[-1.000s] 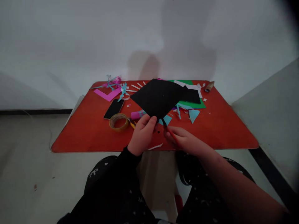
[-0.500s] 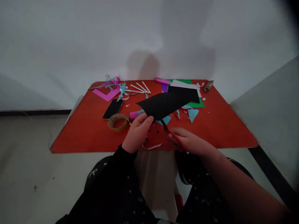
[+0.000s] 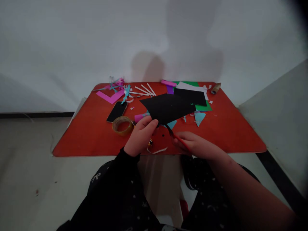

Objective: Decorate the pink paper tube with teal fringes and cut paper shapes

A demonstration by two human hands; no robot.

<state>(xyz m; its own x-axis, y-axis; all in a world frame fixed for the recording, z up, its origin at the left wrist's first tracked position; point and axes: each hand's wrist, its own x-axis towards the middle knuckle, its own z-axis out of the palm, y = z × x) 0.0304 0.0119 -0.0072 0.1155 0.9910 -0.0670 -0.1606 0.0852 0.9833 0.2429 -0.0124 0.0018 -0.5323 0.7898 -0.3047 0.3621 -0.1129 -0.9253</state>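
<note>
Left grip (image 3: 141, 136): thumb on top, fingers beneath, pinching the near edge of a black sheet (image 3: 167, 107). The sheet is tilted and reaches forward and to the right of that grip, over the bench (image 3: 235, 138).

Right grip (image 3: 193, 144): closed around the red handle of scissors (image 3: 180, 140). Blades point forward-left, at the sheet's near edge just right of the left grip's thumb (blade opening too dark to tell).

Surroundings: tape roll (image 3: 115, 129) just left of the left grip; phone (image 3: 117, 111) beyond the roll. Pink roll (image 3: 139, 118) directly ahead of the left grip's knuckles, partly hidden. White strip (image 3: 158, 150), curled, between the two grips on the near side. Blue scrap (image 3: 199, 118) ahead of the right grip; farther ahead, a second black piece (image 3: 198, 97) lying over green paper (image 3: 207, 107). White sticks (image 3: 150, 89) well ahead of the left grip, fanned.
</note>
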